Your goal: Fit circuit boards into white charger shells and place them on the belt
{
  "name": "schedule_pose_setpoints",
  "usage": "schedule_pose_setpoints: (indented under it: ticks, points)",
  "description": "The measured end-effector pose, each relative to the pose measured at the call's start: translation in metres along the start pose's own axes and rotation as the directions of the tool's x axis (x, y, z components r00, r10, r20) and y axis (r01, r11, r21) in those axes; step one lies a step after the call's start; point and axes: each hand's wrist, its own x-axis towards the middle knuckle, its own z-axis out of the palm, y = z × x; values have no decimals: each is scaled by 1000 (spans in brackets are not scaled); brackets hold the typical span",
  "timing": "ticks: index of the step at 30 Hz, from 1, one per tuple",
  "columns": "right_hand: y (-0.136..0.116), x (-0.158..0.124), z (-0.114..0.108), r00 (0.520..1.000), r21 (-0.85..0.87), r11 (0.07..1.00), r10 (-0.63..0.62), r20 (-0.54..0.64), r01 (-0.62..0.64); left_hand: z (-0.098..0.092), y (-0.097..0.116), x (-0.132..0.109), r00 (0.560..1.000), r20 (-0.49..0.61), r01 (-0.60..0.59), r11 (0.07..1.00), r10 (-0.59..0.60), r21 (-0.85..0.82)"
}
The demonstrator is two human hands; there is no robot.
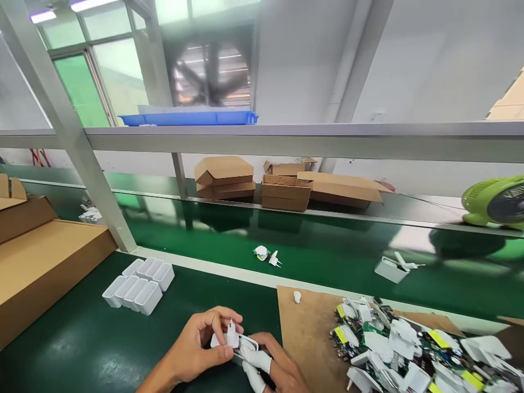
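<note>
Low in the head view, my left hand (198,349) pinches a white plug piece (232,335) with a pin pointing up. My right hand (282,368), with white coverings on some fingers, grips an open white plastic case (250,343) just beside it. The two parts meet or nearly meet between my hands; the fingers hide where. To the right, a heap of white plastic parts and circuit boards (403,344) lies on a brown cardboard sheet (305,333). A small white piece (297,297) sits near that sheet's far edge.
Several white cases (137,289) stand grouped at left, near a cardboard box (57,262). On the green belt (213,240) beyond lie a circuit board (261,252), a plug (274,259) and another white case (392,269). A shelf beam (286,139) crosses above; a green fan (495,202) stands right.
</note>
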Motion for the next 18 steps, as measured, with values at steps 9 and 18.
schedule_pose_setpoints:
  ticks: [9,18]
  points:
    - [0,-10,7,1000,-156,987,-28,-11,26,23,-7,-6,982,-190,6,993,17,118]
    - [-2,-18,18,994,-227,969,107,17,-100,10,-2,-15,981,-130,155,986,-146,64]
